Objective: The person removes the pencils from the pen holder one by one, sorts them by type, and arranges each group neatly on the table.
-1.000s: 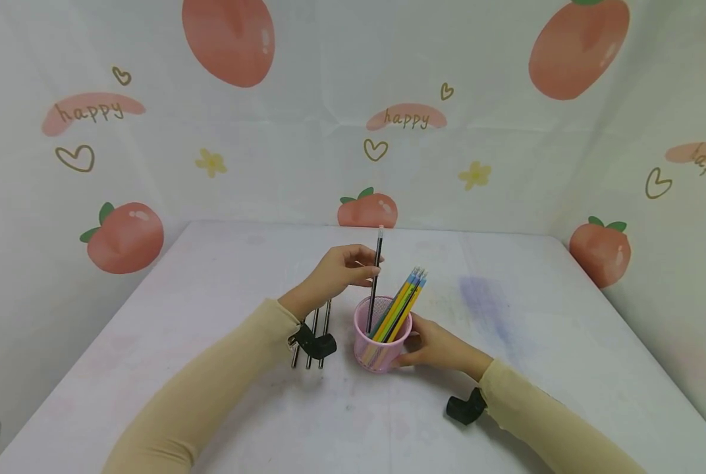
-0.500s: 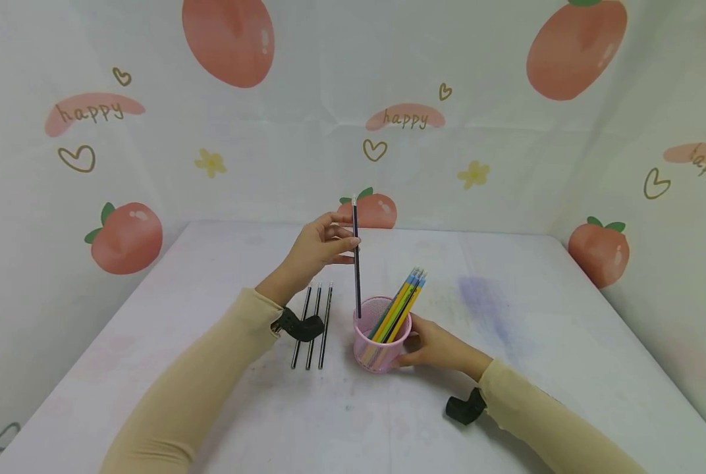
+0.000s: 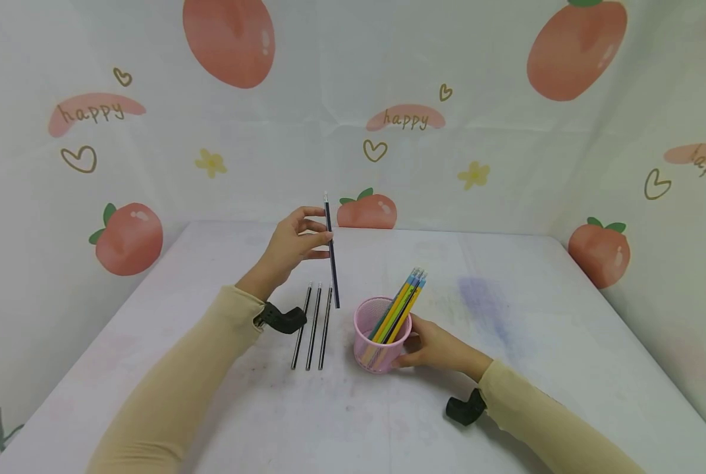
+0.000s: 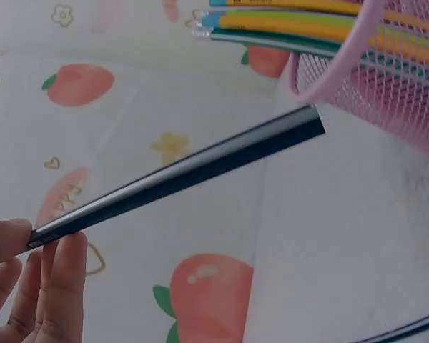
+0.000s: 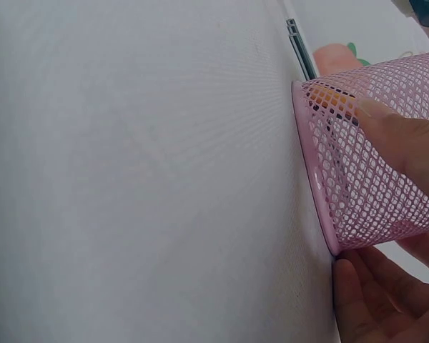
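Note:
My left hand (image 3: pixel 294 243) pinches a dark blue pencil (image 3: pixel 332 257) near its upper part, between thumb and fingertips. The pencil hangs nearly upright in the air, left of a pink mesh pencil holder (image 3: pixel 365 352). In the left wrist view its flat, unsharpened lower end points toward the holder's rim (image 4: pixel 343 61). My right hand (image 3: pixel 438 345) grips the holder from its right side; in the right wrist view the thumb (image 5: pixel 397 136) lies on the mesh and the other fingers curl round behind. Several yellow, green and teal pencils (image 3: pixel 402 303) lean to the right inside the holder.
Three dark pencils (image 3: pixel 313 329) lie side by side on the white table (image 3: pixel 388 421), left of the holder and below my left hand. A printed cloth (image 3: pixel 294 131) hangs behind the table. A black wrist camera (image 3: pixel 284 319) sits over the lying pencils in the head view.
My left hand has lifted the dark pencil up out of the holder and carried it to the left, away from the rim. The right hand and holder have stayed in place.

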Tool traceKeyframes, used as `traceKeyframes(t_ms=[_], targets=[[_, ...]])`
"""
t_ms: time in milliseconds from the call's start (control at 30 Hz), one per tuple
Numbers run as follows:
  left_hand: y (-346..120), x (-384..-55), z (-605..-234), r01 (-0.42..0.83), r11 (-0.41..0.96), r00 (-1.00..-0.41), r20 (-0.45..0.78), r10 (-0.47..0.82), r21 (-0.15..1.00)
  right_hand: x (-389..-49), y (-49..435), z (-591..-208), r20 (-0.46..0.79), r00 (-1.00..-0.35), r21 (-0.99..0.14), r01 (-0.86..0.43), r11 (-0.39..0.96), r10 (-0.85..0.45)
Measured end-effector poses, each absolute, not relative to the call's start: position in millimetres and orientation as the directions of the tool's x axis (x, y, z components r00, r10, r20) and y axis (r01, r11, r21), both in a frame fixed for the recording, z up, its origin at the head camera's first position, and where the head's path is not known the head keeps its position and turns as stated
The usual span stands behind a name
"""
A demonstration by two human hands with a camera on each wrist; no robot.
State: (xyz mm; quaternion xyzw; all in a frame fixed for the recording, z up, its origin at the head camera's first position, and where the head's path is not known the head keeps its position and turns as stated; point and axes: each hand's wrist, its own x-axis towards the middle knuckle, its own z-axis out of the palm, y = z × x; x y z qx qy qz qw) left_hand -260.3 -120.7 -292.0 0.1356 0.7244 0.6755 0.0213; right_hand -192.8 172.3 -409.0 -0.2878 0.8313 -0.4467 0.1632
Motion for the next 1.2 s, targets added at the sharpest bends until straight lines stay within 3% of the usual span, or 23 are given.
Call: traceKeyframes(t_ms=[733, 1200], targets=[[-157.9, -272.3, -319.3, 0.02, 0.314, -0.985, -0.035, 0.17, 0.949, -191.3, 171.5, -408.9, -0.024, -0.778, -0.865, -0.299, 0.404, -0.628], [-171.7, -271.9, -346.4, -0.113, 0.441, -0.957, -0.218, 0.193, 0.89, -192.9, 171.5, -410.5, -0.016, -0.783, -0.84, -0.327, 0.432, -0.622]])
